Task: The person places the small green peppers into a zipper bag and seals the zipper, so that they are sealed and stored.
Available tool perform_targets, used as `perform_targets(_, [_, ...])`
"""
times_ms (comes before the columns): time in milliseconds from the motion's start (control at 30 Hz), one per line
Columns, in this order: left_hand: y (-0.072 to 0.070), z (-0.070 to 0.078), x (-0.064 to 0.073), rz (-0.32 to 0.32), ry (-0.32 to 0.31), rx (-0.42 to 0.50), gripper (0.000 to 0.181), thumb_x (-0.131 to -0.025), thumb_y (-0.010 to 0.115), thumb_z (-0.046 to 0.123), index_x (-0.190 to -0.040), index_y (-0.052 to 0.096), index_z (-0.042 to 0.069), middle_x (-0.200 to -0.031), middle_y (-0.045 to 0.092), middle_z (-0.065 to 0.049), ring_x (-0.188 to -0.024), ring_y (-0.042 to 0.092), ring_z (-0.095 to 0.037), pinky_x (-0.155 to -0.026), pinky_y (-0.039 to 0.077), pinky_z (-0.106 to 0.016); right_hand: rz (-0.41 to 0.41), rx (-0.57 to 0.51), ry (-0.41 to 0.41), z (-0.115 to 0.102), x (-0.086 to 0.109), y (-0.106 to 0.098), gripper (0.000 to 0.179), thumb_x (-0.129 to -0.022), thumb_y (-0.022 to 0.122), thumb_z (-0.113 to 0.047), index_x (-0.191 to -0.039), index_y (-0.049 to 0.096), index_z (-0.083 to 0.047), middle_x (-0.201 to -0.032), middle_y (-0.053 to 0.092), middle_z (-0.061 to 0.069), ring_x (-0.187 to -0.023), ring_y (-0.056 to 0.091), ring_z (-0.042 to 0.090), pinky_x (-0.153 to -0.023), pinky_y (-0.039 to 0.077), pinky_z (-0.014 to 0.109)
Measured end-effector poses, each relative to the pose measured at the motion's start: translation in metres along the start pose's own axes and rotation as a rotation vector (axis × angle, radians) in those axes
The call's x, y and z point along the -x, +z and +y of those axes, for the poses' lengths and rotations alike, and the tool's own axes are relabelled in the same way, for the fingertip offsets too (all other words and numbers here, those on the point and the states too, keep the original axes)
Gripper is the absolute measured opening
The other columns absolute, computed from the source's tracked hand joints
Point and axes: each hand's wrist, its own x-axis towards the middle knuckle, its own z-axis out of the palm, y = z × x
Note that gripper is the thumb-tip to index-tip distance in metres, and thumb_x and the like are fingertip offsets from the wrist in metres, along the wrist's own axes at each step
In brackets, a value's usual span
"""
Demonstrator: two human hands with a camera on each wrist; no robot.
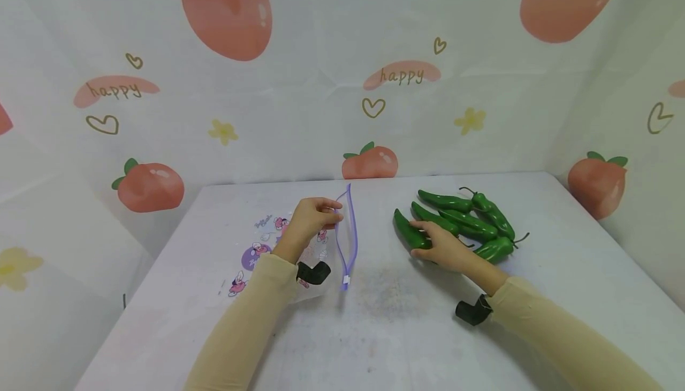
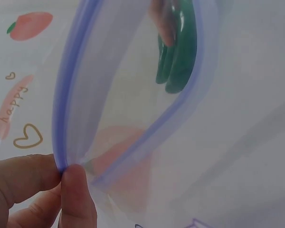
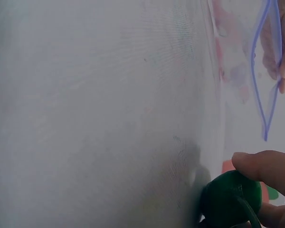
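My left hand [image 1: 310, 223] pinches the purple-edged rim of a clear zip bag [image 1: 353, 230]. Thumb and fingers [image 2: 79, 199] meet on that rim in the left wrist view, where the mouth gapes apart. The bag's printed body stretches left across the table, partly behind my left arm, and a white slider sits at the near end of the zip. To the right, my right hand [image 1: 445, 249] holds a green chili pepper [image 1: 408, 230] at the left of a group. Its rounded stem end [image 3: 230, 197] shows between thumb and fingers in the right wrist view.
Several more green peppers [image 1: 471, 224] lie close together beyond and right of my right hand, some with curved stems. Everything rests on a white table [image 1: 396, 343]. Behind it hangs a pale cloth [image 1: 299, 117] printed with peaches, hearts and flowers.
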Motion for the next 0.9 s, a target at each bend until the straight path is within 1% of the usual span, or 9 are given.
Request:
perform_targets(133, [-0.0002, 0.0002, 0.0002, -0.003, 0.008, 0.001, 0.031, -0.084, 0.071, 0.001, -0.113, 0.066, -0.008, -0.089, 0.065, -0.009, -0.075, 0.065, -0.011, -0.079, 0.059, -0.031, -0.005, 0.006, 0.008, 0.0, -0.0006, 0.0009, 0.068, -0.089, 0.07, -0.02, -0.145, 0.038, 0.001, -0.144, 0.041, 0.027, -0.128, 0.045, 0.045, -0.103, 0.041, 0.057])
perform_targets(267, [-0.0002, 0.0007, 0.0012, -0.003, 0.012, 0.01, 0.03, -0.084, 0.071, 0.001, -0.112, 0.066, -0.008, -0.088, 0.065, -0.009, -0.074, 0.064, -0.01, -0.079, 0.059, -0.031, -0.004, 0.022, -0.001, 0.0006, -0.0002, 0.0007, 0.066, -0.089, 0.07, -0.018, -0.145, 0.039, 0.0, -0.144, 0.042, 0.026, -0.129, 0.045, 0.044, -0.103, 0.04, 0.056])
perform_targets(433, [-0.0008, 0.0001, 0.0004, -0.006, 0.006, 0.015, 0.031, -0.085, 0.071, 0.001, -0.113, 0.066, -0.009, -0.09, 0.066, -0.009, -0.073, 0.063, -0.009, -0.079, 0.059, -0.031, -0.004, 0.026, -0.035, 0.0002, 0.001, 0.0002, 0.063, -0.088, 0.069, -0.014, -0.144, 0.041, 0.0, -0.144, 0.043, 0.026, -0.129, 0.045, 0.042, -0.103, 0.04, 0.056])
perform_targets(600, [-0.0004, -0.0014, -0.0008, -0.002, 0.001, 0.016, 0.031, -0.084, 0.071, 0.001, -0.113, 0.066, -0.008, -0.089, 0.065, -0.009, -0.074, 0.064, -0.01, -0.08, 0.058, -0.031, -0.002, 0.042, -0.053, -0.0007, 0.002, -0.0001, 0.061, -0.087, 0.069, -0.012, -0.143, 0.044, -0.002, -0.144, 0.044, 0.024, -0.131, 0.044, 0.039, -0.103, 0.04, 0.056])
perform_targets(733, [-0.0008, -0.0017, -0.0015, 0.002, 0.001, 0.013, 0.031, -0.084, 0.071, 0.0, -0.113, 0.066, -0.008, -0.087, 0.064, -0.007, -0.075, 0.064, -0.011, -0.079, 0.059, -0.03, 0.01, 0.054, -0.064, -0.0005, 0.0012, 0.0, 0.06, -0.087, 0.07, -0.012, -0.142, 0.047, -0.005, -0.143, 0.047, 0.023, -0.129, 0.047, 0.037, -0.101, 0.042, 0.055])
perform_targets(900, [-0.0014, -0.001, -0.0007, 0.0, -0.006, 0.011, 0.031, -0.084, 0.071, 0.0, -0.113, 0.066, -0.008, -0.088, 0.065, -0.007, -0.075, 0.065, -0.011, -0.079, 0.058, -0.03, 0.02, 0.04, -0.07, -0.0013, 0.0012, -0.0002, 0.06, -0.085, 0.072, -0.012, -0.14, 0.049, -0.006, -0.141, 0.049, 0.022, -0.125, 0.049, 0.036, -0.1, 0.043, 0.055])
